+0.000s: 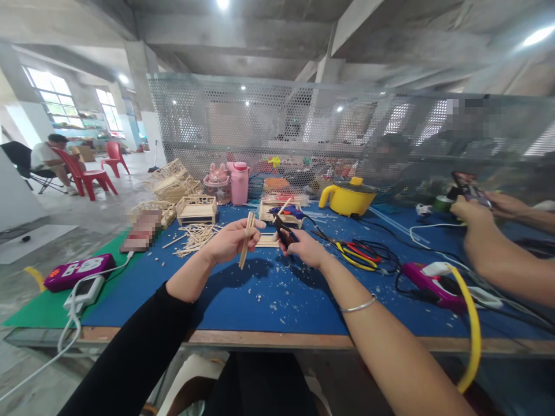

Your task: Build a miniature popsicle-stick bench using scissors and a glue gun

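Pinched upright in my left hand (229, 241) are a few thin wooden sticks (248, 231), above the blue table mat (243, 309). My right hand (307, 249) is closed around dark-handled pliers (284, 234), whose jaws point up and away, a short gap from the sticks. Beyond the pliers lies a blue glue gun (289, 210) by a small stick frame (265, 209). Between and behind my hands, more sticks (267, 240) lie side by side on the mat. A loose pile of sticks (197, 238) spreads left of my left hand.
Stick-built trays (197, 209) stand at back left beside a pink thermos (240, 183). A yellow pot (350, 197) sits at back right. Cables and a purple power strip (433, 286) lie right; another purple strip (80, 273) lies left. A co-worker's hands (472, 211) hold a phone.
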A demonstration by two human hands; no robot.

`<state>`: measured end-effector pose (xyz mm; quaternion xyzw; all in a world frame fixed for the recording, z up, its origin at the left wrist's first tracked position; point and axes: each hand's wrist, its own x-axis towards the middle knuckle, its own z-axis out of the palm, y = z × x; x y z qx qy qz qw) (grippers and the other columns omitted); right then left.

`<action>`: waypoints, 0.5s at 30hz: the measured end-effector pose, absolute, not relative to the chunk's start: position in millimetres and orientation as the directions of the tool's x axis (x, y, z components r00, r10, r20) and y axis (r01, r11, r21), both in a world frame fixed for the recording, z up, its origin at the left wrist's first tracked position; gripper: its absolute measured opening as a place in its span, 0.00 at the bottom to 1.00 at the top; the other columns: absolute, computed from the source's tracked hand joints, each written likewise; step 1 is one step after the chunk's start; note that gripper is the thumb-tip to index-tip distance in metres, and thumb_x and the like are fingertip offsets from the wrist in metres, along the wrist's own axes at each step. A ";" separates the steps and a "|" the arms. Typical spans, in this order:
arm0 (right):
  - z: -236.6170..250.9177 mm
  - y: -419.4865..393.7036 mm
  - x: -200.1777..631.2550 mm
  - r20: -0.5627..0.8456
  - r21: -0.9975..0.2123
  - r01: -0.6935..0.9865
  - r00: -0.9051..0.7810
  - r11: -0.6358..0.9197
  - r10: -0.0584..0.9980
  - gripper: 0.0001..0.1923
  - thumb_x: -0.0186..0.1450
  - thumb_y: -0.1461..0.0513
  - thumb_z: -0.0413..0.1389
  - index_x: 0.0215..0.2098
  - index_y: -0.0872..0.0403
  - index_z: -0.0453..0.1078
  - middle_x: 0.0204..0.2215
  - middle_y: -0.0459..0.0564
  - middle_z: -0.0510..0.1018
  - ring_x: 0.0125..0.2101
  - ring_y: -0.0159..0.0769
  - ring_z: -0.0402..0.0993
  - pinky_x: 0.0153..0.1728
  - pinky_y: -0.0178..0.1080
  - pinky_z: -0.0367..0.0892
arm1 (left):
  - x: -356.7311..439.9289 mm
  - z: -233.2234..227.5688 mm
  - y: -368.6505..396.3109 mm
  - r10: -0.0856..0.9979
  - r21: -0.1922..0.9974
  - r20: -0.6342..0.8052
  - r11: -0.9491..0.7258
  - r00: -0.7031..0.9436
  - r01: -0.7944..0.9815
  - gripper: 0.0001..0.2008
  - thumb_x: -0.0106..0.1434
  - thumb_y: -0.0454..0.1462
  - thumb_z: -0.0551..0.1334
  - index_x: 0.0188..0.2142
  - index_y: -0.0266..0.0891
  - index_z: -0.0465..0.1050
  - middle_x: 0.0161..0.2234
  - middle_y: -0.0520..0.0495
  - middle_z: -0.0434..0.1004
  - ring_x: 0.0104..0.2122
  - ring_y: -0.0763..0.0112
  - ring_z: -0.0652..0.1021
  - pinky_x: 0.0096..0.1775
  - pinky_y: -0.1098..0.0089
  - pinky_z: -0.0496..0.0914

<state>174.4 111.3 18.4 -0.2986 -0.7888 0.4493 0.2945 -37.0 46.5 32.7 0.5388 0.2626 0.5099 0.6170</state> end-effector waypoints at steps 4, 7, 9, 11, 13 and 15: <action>15.8 114.0 174.6 0.217 -0.825 0.276 -0.651 0.493 0.728 0.19 0.45 0.68 0.49 0.36 0.55 0.66 0.22 0.41 0.67 0.24 0.30 0.63 0.28 0.33 0.60 | -38.0 28.3 48.0 0.915 0.919 0.194 -0.043 0.355 -0.392 0.17 0.52 0.39 0.68 0.39 0.37 0.65 0.31 0.47 0.76 0.28 0.72 0.77 0.34 0.67 0.71; 14.7 115.7 174.9 0.235 -0.776 0.325 -0.646 0.541 0.726 0.18 0.45 0.68 0.48 0.36 0.55 0.67 0.22 0.41 0.67 0.24 0.30 0.62 0.28 0.32 0.59 | -38.5 26.5 48.3 0.902 0.922 0.195 -0.035 0.384 -0.384 0.19 0.52 0.40 0.68 0.39 0.38 0.64 0.31 0.47 0.76 0.28 0.71 0.77 0.34 0.66 0.72; 14.1 116.2 174.8 0.258 -0.728 0.369 -0.633 0.578 0.730 0.17 0.46 0.68 0.48 0.35 0.55 0.67 0.22 0.41 0.67 0.25 0.30 0.62 0.28 0.32 0.58 | -38.2 27.5 47.6 0.894 0.927 0.214 -0.058 0.394 -0.372 0.18 0.52 0.41 0.68 0.38 0.38 0.64 0.25 0.52 0.73 0.22 0.77 0.72 0.29 0.71 0.70; 13.7 115.7 174.4 0.289 -0.657 0.424 -0.621 0.623 0.728 0.17 0.47 0.69 0.47 0.34 0.56 0.68 0.23 0.41 0.68 0.26 0.30 0.63 0.30 0.32 0.59 | -37.7 29.0 47.0 0.894 0.931 0.226 -0.082 0.386 -0.355 0.18 0.53 0.43 0.67 0.37 0.38 0.64 0.20 0.57 0.65 0.16 0.83 0.63 0.22 0.77 0.63; 13.2 114.0 173.6 0.312 -0.583 0.480 -0.613 0.656 0.726 0.18 0.47 0.70 0.47 0.35 0.55 0.70 0.26 0.43 0.72 0.29 0.32 0.65 0.32 0.32 0.59 | -36.9 28.9 47.7 0.916 0.947 0.224 -0.124 0.333 -0.296 0.18 0.54 0.45 0.66 0.40 0.38 0.65 0.17 0.60 0.57 0.14 0.84 0.55 0.17 0.80 0.52; 12.3 111.3 171.9 0.316 -0.520 0.525 -0.615 0.674 0.722 0.21 0.47 0.71 0.48 0.38 0.54 0.71 0.31 0.45 0.76 0.33 0.34 0.67 0.35 0.33 0.60 | -35.5 26.3 50.1 0.948 0.968 0.225 -0.193 0.223 -0.159 0.21 0.56 0.47 0.64 0.45 0.39 0.66 0.16 0.62 0.50 0.13 0.83 0.51 0.16 0.79 0.47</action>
